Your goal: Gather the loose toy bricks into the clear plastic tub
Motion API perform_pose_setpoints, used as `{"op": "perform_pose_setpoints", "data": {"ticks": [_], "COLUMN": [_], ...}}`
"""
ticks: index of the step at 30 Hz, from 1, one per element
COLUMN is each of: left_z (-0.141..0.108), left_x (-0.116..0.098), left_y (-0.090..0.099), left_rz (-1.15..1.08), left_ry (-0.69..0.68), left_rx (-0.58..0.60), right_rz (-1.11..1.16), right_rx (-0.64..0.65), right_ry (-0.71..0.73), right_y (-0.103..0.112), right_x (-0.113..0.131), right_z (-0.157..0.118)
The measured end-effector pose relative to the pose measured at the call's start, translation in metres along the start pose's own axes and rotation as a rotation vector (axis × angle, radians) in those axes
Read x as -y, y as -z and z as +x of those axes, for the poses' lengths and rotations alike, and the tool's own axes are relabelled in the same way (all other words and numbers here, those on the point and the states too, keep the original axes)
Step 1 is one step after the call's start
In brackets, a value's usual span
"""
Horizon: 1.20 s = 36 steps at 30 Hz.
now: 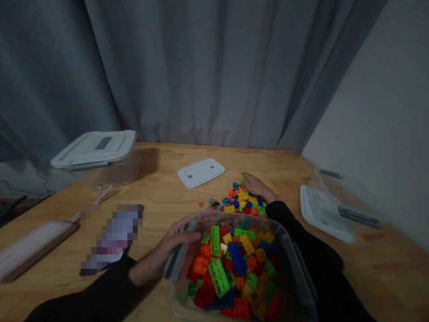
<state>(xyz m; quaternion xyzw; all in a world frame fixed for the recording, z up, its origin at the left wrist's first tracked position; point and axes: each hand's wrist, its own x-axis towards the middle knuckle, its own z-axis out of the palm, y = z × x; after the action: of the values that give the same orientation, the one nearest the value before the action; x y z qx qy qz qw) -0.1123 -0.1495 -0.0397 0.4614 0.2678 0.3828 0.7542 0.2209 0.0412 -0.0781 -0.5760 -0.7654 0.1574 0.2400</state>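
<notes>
Bricks [237,258] in red, orange, yellow, green and blue lie jumbled in the clear tub [298,268] nearest us, with a pale cream piece among them. They are chunky, shiny plastic; near the middle we see a long green brick with 2 rows of round studs, tilted beside a long blue brick. Just beyond the tub, a loose pile [239,202] of much smaller bricks spreads over the wooden table [161,205] in similar colours, with some grey bits at its left.

Our left hand [174,239] grips the tub's far left corner, thumb towards us. Our right hand [258,185] curves round the pile's far right side; its fingers are partly hidden, so we cannot tell whether they hold a brick.

As for writing, the grey label [103,143] on the lidded box [124,172] at left is too small for us to read, and the phone [115,237] is pixelated. A flat white lid [201,173] behind the pile bears 2 small dark squares. At right, a clear box [355,201] stands beside our right sleeve [295,237], well apart from the pile.
</notes>
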Motion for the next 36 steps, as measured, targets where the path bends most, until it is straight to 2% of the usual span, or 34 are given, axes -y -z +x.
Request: {"op": "perform_pose_setpoints", "data": {"ticks": [5, 11, 17, 21, 27, 36], "left_z": [0.001, 0.0, -0.006, -0.006, -0.002, -0.002], "left_x": [-0.001, 0.001, -0.005, -0.005, 0.001, 0.001], "left_y": [0.001, 0.005, 0.005, 0.006, 0.01, 0.014], "left_rz": [-0.007, 0.025, 0.139, 0.133, 0.054, 0.093], "left_ry": [-0.004, -0.043, -0.031, -0.034, -0.035, -0.054], "left_rx": [0.046, 0.046, -0.021, 0.001, 0.096, 0.081], "right_rz": [-0.045, -0.081, -0.084, -0.085, -0.089, -0.079], "right_rx": [0.086, 0.085, 0.068, 0.077, 0.096, 0.155], "right_ry": [0.001, 0.007, 0.002, -0.007, -0.048, -0.085], "right_y": [-0.004, 0.01, 0.022, 0.027, 0.044, 0.059], "right_x": [-0.005, -0.002, 0.0, -0.001, 0.0, 0.001], "right_z": [0.0, -0.006, -0.01, -0.01, -0.014, -0.022]}}
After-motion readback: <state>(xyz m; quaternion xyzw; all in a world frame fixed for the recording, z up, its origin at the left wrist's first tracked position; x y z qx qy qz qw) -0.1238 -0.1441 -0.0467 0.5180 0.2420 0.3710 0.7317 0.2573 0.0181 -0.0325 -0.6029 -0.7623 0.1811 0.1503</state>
